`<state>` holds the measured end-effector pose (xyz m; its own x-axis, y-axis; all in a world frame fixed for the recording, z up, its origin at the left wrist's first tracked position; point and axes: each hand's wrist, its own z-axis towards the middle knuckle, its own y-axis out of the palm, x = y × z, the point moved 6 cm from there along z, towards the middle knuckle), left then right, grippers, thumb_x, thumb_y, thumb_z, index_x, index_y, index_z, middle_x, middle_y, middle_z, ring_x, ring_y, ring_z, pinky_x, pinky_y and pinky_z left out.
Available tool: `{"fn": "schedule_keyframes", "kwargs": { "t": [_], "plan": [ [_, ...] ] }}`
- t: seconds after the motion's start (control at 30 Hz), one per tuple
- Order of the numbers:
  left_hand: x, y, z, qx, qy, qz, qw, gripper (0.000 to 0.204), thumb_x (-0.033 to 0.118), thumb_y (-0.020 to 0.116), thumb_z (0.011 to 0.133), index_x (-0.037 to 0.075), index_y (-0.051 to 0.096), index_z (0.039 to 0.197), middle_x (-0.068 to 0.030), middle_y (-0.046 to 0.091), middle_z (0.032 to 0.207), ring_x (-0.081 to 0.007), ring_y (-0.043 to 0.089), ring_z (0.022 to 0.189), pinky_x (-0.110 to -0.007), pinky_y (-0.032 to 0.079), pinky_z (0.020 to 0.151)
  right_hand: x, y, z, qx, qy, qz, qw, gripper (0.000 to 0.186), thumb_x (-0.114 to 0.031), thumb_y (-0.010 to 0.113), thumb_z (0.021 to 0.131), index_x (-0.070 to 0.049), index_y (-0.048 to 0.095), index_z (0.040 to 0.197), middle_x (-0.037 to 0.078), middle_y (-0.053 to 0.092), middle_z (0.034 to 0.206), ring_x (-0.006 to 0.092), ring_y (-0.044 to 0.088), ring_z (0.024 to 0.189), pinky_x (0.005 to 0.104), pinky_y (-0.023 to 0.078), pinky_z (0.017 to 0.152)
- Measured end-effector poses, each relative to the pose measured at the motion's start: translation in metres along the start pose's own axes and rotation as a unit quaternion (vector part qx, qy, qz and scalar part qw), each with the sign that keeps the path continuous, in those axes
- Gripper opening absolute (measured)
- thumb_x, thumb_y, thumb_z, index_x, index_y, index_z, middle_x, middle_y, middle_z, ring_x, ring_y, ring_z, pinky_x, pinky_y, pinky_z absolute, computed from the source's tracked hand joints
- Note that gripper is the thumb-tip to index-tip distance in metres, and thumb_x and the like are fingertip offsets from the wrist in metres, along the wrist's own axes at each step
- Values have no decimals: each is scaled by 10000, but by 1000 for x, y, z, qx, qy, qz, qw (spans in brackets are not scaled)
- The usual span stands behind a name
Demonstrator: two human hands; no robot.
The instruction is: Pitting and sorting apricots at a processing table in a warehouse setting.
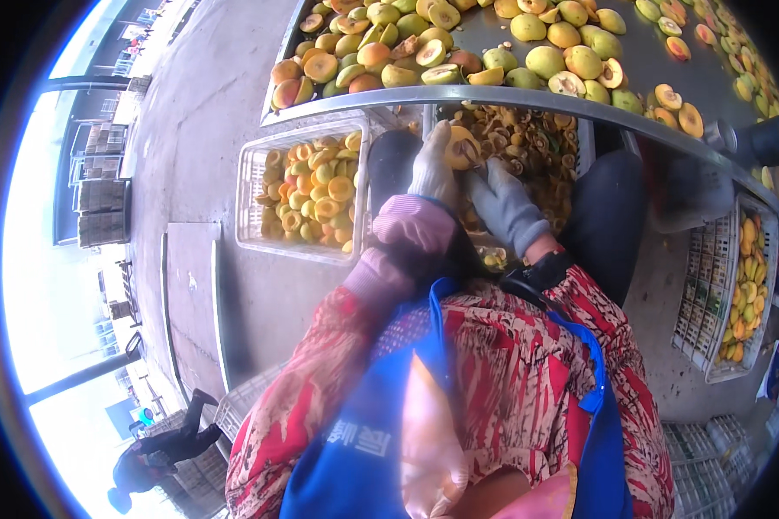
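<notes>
One cut fruit (pixel 463 150) in hand, cut face with its brown centre turned up toward the camera. Left hand (pixel 434 164), in a pale glove, is clamped on it: the fruit sits at the right side of this hand, against the thumb and fingers. Right hand (pixel 509 206), in a grey glove, lies below and to the right of the fruit, fingertips close by it. Right fingers lie close together; cannot tell whether they grip a tool or touch the fruit.

Both hands are between the knees, just below the metal edge of the bench (pixel 485 91). Beneath the fruit and the hands: a heap of brown and yellow scraps (pixel 532 138), partly under the bench.

Bench carries many yellow-green fruits (pixel 545 60), some whole-looking, some cut with flesh showing. Left of the left hand, on the floor: a white crate (pixel 290 249) of orange-yellow halves (pixel 312 186). Far right: a second pale crate (pixel 701 290) beside yellow pieces (pixel 747 285).
</notes>
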<state>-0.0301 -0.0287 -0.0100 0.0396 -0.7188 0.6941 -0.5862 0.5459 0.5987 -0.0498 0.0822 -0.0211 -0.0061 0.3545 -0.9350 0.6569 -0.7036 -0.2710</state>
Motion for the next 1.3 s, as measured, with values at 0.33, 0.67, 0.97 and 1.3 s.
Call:
{"fn": "schedule_keyframes", "kwargs": {
  "t": [0.33,0.67,0.97,1.3],
  "plan": [
    [-8,-6,11,-2,48,-53,997,389,296,502,934,6,486,1193,-143,595,1038,-251,615,884,-360,531,743,-3,3,1,46,-1,-58,997,280,-284,546,905,-33,490,1015,269,605,879,451,569,866,442,459,703],
    [-9,-16,23,51,23,52,997,425,397,541,917,-9,613,1022,-115,637,870,-184,631,753,-280,529,649,0,3,2,-34,-22,13,999,271,-200,565,887,-16,493,1073,238,623,932,349,620,885,380,476,746],
    [-7,-31,34,74,5,220,973,390,359,586,885,-23,663,899,-106,656,816,-149,618,653,-243,481,544,16,7,8,-90,24,-25,995,240,-166,601,875,-25,575,1067,110,660,889,163,606,795,303,477,724],
    [-2,-16,13,82,3,275,958,398,362,573,888,-18,685,852,-90,644,679,-147,580,532,-246,441,463,-21,-6,-13,-239,177,148,943,113,-187,616,853,-88,649,895,-46,553,620,41,450,493,203,335,445]
  ]
}}
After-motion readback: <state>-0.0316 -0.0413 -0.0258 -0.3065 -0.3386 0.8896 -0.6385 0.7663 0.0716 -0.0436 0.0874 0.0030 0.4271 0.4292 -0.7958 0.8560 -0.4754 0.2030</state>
